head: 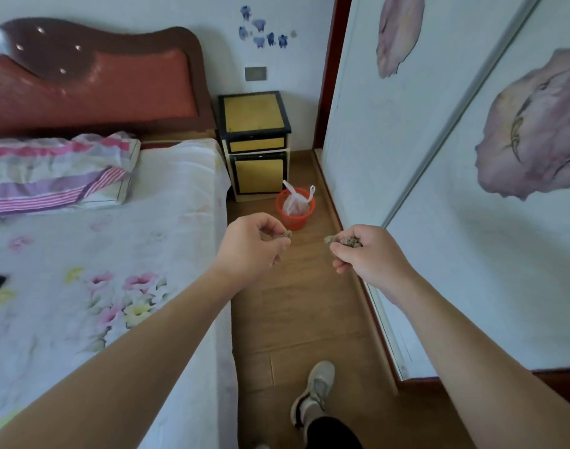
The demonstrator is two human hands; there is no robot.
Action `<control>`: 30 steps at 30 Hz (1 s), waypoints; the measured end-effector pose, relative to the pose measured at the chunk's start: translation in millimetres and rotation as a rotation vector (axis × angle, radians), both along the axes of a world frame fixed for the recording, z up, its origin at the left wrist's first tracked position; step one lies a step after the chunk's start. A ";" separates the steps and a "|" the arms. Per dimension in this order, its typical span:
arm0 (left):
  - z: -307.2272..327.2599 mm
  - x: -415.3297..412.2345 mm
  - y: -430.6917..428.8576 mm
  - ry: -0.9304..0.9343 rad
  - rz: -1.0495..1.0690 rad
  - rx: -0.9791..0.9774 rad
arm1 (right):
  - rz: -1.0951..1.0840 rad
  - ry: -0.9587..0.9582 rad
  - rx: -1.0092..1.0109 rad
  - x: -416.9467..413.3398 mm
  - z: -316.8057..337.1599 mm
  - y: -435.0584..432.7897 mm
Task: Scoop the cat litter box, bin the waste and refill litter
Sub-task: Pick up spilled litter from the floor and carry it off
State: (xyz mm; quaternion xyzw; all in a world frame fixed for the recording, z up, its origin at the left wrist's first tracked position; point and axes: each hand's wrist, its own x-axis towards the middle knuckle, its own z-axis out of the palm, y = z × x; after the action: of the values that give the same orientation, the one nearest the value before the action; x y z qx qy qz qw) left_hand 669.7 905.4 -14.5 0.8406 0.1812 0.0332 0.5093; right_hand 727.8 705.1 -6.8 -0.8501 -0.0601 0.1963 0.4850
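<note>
My left hand (254, 243) pinches a small grey-brown litter clump (287, 234) between thumb and fingers. My right hand (367, 251) is curled round a handful of gritty litter clumps (345, 241), with one lump sticking out at its left side. Both hands are held out over the wooden floor, a little nearer to me than a small red bin (295, 212). The bin stands on the floor in front of the nightstand and is lined with a white plastic bag (296, 199). No litter box or scoop is in view.
A bed (115, 254) with a floral sheet and striped pillow fills the left. A yellow and black nightstand (256, 140) stands at the far end of the narrow floor strip (296, 319). Sliding wardrobe doors (471, 222) line the right. My shoe (312, 393) is below.
</note>
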 end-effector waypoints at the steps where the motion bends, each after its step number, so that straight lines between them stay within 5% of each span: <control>1: -2.1 16.7 2.6 0.002 0.001 0.001 | 0.000 -0.001 0.004 17.4 -1.3 2.6; 18: -23.9 256.4 82.9 0.081 0.100 -0.020 | 0.125 0.033 -0.098 284.2 -25.7 98.7; 30: -54.7 431.1 183.1 0.136 -0.027 -0.002 | 0.063 0.062 -0.142 432.0 -51.8 190.7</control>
State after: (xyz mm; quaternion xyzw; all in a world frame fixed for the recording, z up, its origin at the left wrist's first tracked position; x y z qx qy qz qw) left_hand 1100.8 1088.5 -69.2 0.8428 0.2041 -0.0310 0.4970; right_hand 1159.8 895.7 -58.6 -0.8735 -0.0576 0.2415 0.4188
